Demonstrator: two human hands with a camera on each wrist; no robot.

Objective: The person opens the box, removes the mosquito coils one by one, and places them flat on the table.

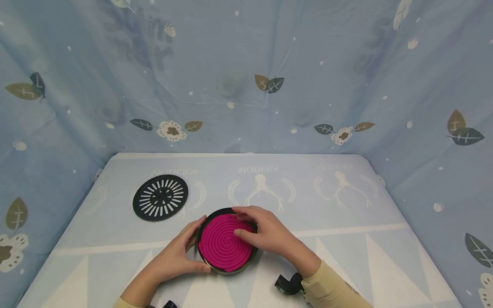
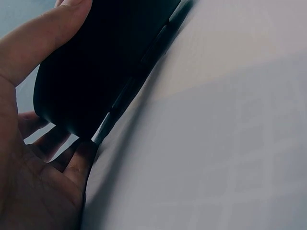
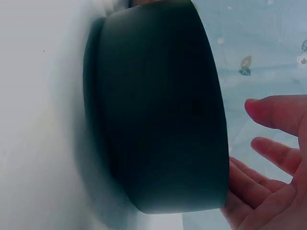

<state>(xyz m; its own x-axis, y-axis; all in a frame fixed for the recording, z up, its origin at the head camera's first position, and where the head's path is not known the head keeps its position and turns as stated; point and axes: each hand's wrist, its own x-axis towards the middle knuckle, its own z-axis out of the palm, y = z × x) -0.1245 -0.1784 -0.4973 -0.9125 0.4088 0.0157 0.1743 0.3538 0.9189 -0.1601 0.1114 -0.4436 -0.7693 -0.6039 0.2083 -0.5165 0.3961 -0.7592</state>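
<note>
A round black tin (image 1: 236, 271) stands on the table, and a magenta spiral coil (image 1: 226, 244) lies inside it. My left hand (image 1: 175, 259) grips the tin's left side, thumb at the near edge and fingers around the far side; the left wrist view shows the dark wall (image 2: 105, 57) between thumb and fingers. Over the tin's right part reaches my right hand (image 1: 267, 230), its fingers at the far right rim and its thumb above the coil. In the right wrist view that thumb and a finger stand apart from the wall (image 3: 163, 110), while lower fingers reach its edge.
A black slotted round lid (image 1: 161, 197) lies flat on the patterned table (image 1: 327, 252), farther back and left of the tin. Blue printed curtain (image 1: 239, 55) surrounds the table at the back and sides. A black wrist device (image 1: 289, 284) sits at my right wrist.
</note>
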